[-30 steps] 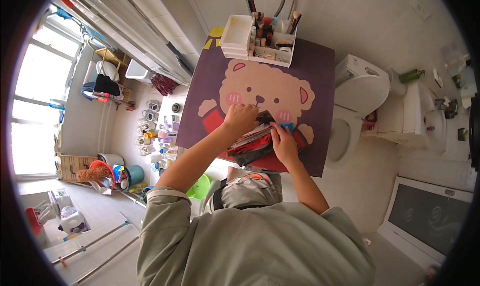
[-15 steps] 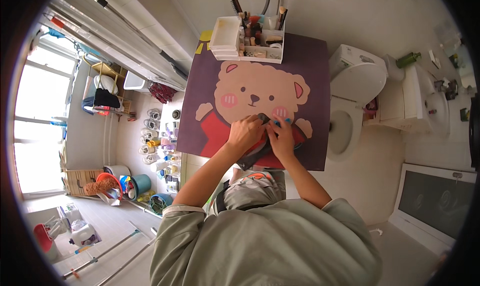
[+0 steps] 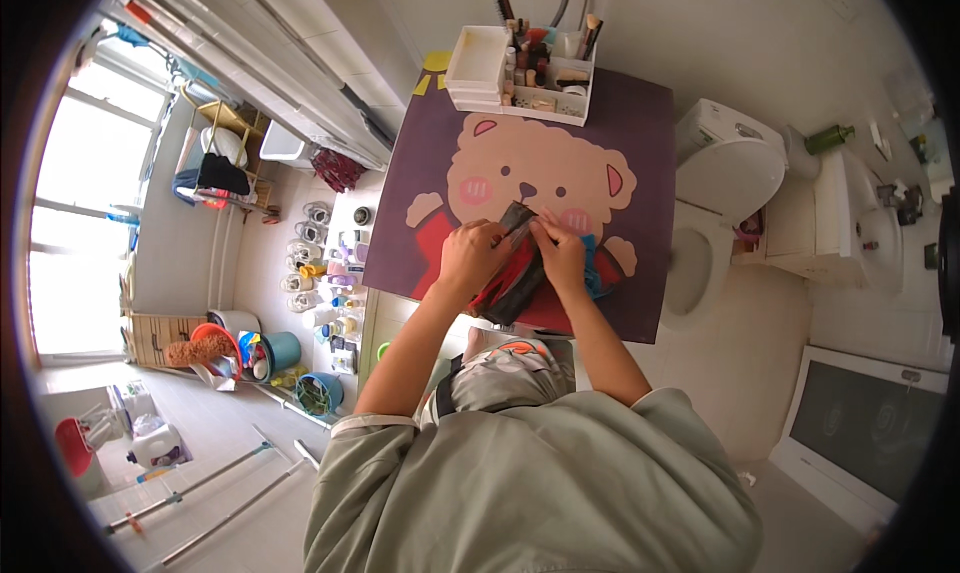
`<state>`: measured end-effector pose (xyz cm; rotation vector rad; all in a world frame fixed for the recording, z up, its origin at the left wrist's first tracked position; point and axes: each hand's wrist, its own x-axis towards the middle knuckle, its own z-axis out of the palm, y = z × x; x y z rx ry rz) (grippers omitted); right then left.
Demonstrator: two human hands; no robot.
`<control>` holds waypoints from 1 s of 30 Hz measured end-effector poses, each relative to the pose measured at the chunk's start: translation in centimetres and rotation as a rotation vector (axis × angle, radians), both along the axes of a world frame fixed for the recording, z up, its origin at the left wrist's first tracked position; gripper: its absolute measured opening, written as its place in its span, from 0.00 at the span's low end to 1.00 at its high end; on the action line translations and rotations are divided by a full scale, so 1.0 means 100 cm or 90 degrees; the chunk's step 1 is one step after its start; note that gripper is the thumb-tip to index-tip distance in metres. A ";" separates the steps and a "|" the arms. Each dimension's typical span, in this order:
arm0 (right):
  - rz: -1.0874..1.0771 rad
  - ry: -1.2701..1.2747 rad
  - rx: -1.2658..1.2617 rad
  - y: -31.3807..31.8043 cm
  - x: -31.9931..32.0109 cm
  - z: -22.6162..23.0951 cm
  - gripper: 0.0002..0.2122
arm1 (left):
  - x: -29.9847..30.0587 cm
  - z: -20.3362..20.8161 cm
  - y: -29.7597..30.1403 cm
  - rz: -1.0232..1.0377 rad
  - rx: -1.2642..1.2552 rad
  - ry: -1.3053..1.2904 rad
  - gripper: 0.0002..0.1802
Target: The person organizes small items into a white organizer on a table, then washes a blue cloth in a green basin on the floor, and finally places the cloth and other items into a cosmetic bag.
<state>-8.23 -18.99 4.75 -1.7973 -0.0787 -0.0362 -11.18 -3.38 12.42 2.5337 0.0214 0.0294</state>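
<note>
Near the front edge of the purple bear-print tabletop (image 3: pixel 650 138), a dark, thin, glossy bag-like piece (image 3: pixel 522 291) stretches between my hands, with red showing along its middle. My left hand (image 3: pixel 470 258) is closed, pinching its left side near the top. At the upper right edge, the fingers of my right hand (image 3: pixel 560 255) pinch it too. A crumpled blue piece (image 3: pixel 598 271) shows just beside my right hand; whether it is held or only lies there, I cannot tell. The lower end of the dark piece hangs towards my lap.
At the table's far edge stands a white organizer (image 3: pixel 478 63) with brushes and small cosmetics. A toilet (image 3: pixel 692 268) is close on the right, beyond it a washbasin (image 3: pixel 870 228). Shoes (image 3: pixel 305 253), bottles and buckets (image 3: pixel 283 353) line the floor at left.
My hands have moved slightly apart. The bunched dark piece is now spread between them, and more of the blue piece shows. The whole view has shifted a little.
</note>
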 end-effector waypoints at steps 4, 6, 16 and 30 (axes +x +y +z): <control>0.029 -0.111 -0.129 -0.017 0.001 0.007 0.13 | -0.019 -0.016 0.035 0.061 -0.295 -0.022 0.11; -0.006 -0.213 -0.213 -0.022 -0.007 0.015 0.12 | -0.038 -0.021 0.055 0.091 -0.239 -0.002 0.10; 0.291 -0.458 -0.329 0.008 -0.074 0.054 0.14 | -0.115 -0.052 0.038 0.167 -0.272 -0.047 0.08; 0.341 -0.510 -0.395 0.017 -0.092 0.046 0.12 | -0.101 -0.062 0.032 0.145 -0.170 -0.031 0.12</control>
